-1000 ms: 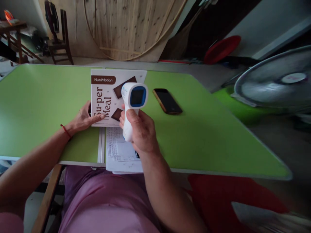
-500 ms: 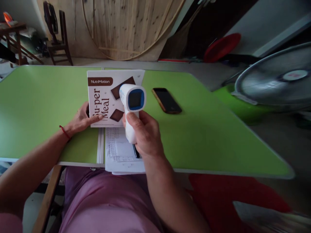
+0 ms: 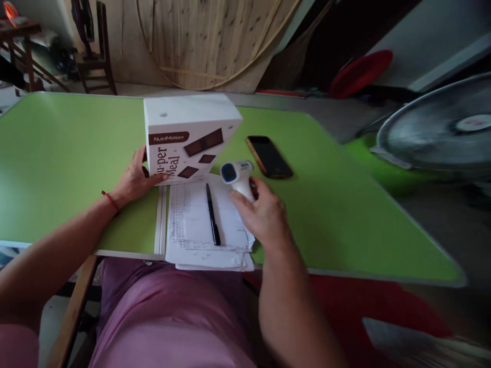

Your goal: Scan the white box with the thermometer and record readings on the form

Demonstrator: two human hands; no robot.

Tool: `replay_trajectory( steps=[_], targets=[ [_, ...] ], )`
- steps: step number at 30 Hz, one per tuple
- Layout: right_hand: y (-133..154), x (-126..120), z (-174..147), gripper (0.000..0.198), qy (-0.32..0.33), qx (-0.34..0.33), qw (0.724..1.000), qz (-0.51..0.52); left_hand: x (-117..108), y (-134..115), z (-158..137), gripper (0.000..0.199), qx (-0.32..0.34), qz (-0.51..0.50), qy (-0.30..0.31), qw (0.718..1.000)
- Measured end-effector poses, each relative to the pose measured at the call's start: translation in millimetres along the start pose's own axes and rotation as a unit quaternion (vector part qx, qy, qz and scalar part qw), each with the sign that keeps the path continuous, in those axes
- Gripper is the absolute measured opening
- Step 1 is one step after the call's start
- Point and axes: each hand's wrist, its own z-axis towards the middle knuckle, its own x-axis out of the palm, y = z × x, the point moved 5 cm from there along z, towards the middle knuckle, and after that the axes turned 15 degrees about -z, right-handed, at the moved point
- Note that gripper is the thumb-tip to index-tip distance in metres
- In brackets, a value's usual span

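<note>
My left hand (image 3: 135, 178) grips the lower left edge of a white box (image 3: 192, 110) marked NutriMotion, thumb on its front and the other fingers mostly hidden behind the side. The box stands on the green table, its top face showing. My right hand (image 3: 266, 212) is closed round the handle of a white infrared thermometer gun (image 3: 241, 176) with a blue-rimmed screen, low over the right edge of the papers. Between my hands lie several written sheets (image 3: 192, 214) with a black pen (image 3: 213, 217) on them.
A phone (image 3: 269, 156) in a brown case lies beyond my right hand on the green table (image 3: 345, 225). To the right stands a large fan (image 3: 433, 125) next to a green tub (image 3: 395, 171). A wooden chair (image 3: 94, 64) is at the back left.
My right hand has lowered the thermometer gun and moved it right, away from the box front, uncovering the pen and papers. The box now shows its top face; my left hand stays on it.
</note>
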Motion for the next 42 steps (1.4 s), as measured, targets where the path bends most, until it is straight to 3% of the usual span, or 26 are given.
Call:
replay_trajectory(
  steps=[4, 10, 15, 21, 28, 31, 34, 39, 42],
  targets=[
    [-2.6, 15.9, -2.5, 0.054, 0.005, -0.037, 0.994, -0.100, -2.1, -1.6, -2.0, 0.073, -0.013, 0.029, -0.016, 0.999],
    [19.0, -5.8, -16.1, 0.041, -0.086, -0.114, 0.983, -0.120, -2.3, -5.8, -2.8, 0.074, -0.030, 0.046, 0.008, 0.998],
    [41.7, 5.2, -39.8, 0.035, 0.035, -0.177, 0.980, -0.086, -4.6, -9.9, -3.8, 0.076, -0.064, 0.129, 0.026, 0.989],
    [36.0, 10.8, -43.0, 0.034, 0.045, -0.203, 0.971, -0.120, -4.3, -9.3, -2.8, 0.070, -0.089, 0.144, 0.031, 0.985],
    [27.1, 6.9, -30.7, 0.036, 0.046, -0.206, 0.973, -0.092, -0.6, -10.2, -1.9, 0.069, -0.085, 0.131, 0.027, 0.987],
    [31.5, 0.0, -31.0, 0.042, 0.059, -0.208, 0.976, -0.011, -0.1, -12.0, -3.4, 0.071, -0.108, 0.191, 0.034, 0.975],
    [33.9, -10.0, -33.7, 0.037, 0.091, -0.166, 0.972, 0.138, 2.1, -14.2, -7.5, 0.092, -0.154, 0.264, 0.054, 0.951],
    [38.8, -14.3, -38.1, 0.034, 0.122, -0.112, 0.919, 0.359, 11.8, -18.9, -14.9, 0.126, -0.169, 0.313, 0.112, 0.928],
    [40.3, -9.8, -42.3, 0.029, 0.104, -0.092, 0.909, 0.394, 15.6, -19.1, -17.7, 0.131, -0.164, 0.325, 0.133, 0.922]
  ],
)
